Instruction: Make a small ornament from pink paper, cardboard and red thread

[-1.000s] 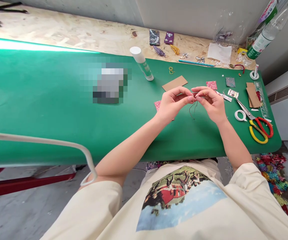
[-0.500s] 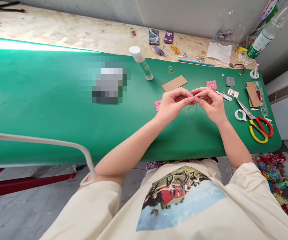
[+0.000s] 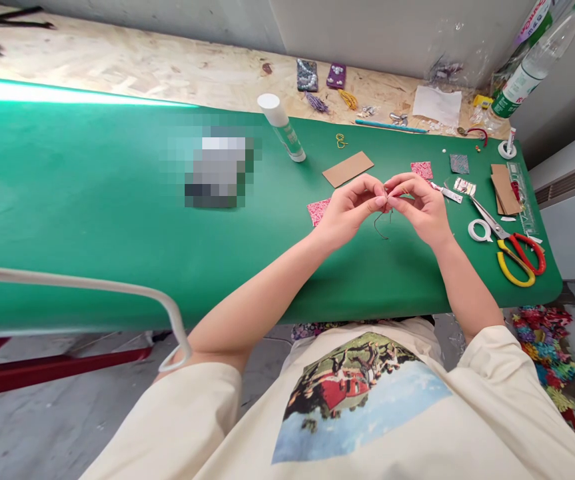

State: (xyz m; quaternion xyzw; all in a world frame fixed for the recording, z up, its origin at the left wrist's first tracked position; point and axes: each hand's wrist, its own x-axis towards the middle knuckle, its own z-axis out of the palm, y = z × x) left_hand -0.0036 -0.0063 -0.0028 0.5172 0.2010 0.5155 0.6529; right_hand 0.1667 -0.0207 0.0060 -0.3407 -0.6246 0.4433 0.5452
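Observation:
Above the green mat (image 3: 247,267), my left hand (image 3: 350,210) and my right hand (image 3: 423,208) meet fingertip to fingertip. Both are closed in a pinch. A thin dark cord (image 3: 380,230) hangs down from between the fingertips, its two loose ends dangling apart. Whatever else the fingers grip there is too small and hidden to name. A patterned pink square (image 3: 318,212) lies partly behind my left hand, and a brown cardboard strip (image 3: 348,169) lies just beyond it. Behind my right hand is a second pink square (image 3: 421,170).
Scissors (image 3: 510,250) with red and yellow handles lie at the right by a white tape roll (image 3: 480,231). A glue stick (image 3: 282,127) stands at the back, near a blue pencil (image 3: 392,126). A white bent bar (image 3: 117,283) crosses the left. One item is pixelated.
My left hand has shifted slightly right, baring more of the pink square. A small gold and blue bit at my right fingers no longer shows. The cord still hangs between the fingertips.

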